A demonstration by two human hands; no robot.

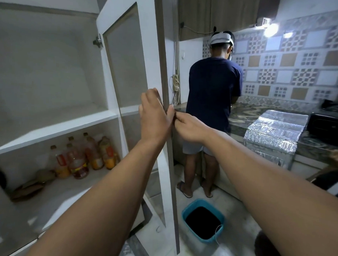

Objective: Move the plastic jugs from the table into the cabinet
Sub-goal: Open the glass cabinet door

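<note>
On lower cabinet shelf (55,131), far back: plastic jugs (81,159) upright, caps up, long axis vertical, huddled touching. No table in view. Left hand (153,115) flat, fingers extended, against door (128,69) inner edge. Right hand (187,126) pinching door's outer edge, holding nothing else. Risk: door swung shut nips fingers; swung wide, could strike person (213,95) at counter (241,115) just behind.
</note>
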